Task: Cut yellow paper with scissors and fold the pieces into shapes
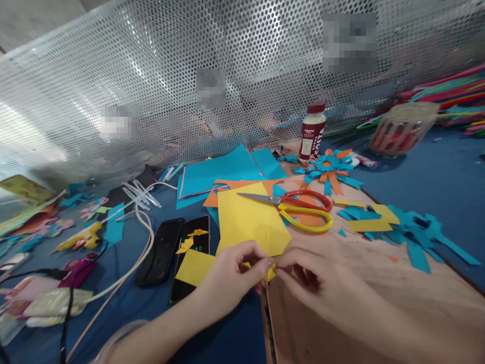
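Observation:
My left hand pinches a small folded piece of yellow paper between thumb and forefinger. From the other side my right hand grips the same piece, its fingertips close to the left ones. Part of the piece is hidden by the fingers. Just beyond both hands lies a larger yellow paper sheet. Scissors with red and yellow handles rest across its upper part, blades pointing left. Beside my left wrist, a yellow paper rectangle and two small yellow paper shapes lie on a phone.
Another dark phone, a white cable and a yellow glue gun with glue sticks are left. Blue sheets lie behind. Rightward are a paper flower, blue cutouts, a Costa bottle and a jar.

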`<state>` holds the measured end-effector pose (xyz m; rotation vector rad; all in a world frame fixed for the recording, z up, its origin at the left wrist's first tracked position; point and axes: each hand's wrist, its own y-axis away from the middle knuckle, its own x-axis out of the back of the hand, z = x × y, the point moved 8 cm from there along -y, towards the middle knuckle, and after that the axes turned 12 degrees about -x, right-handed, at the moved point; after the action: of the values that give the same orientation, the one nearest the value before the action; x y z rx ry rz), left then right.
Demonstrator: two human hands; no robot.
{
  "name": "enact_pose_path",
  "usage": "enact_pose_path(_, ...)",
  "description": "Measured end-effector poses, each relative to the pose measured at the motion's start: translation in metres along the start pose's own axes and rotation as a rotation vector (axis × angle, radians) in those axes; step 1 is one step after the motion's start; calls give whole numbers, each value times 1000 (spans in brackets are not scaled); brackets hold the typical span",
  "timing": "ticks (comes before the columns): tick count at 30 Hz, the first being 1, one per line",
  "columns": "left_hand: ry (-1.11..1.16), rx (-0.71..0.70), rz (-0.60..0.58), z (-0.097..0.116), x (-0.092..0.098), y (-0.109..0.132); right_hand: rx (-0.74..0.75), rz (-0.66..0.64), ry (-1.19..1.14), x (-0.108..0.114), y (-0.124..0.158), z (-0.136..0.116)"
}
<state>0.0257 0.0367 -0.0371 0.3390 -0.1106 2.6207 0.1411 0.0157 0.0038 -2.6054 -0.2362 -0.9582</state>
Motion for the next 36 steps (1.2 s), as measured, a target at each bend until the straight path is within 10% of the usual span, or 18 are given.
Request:
enact_pose_path(15, -4, 25, -21, -4, -1, 0, -430, -227, -171, -17, -3, 31)
enact_pose_path(36, 138, 25, -14, -3, -4, 0, -618, -332, -448, -29, 5, 43)
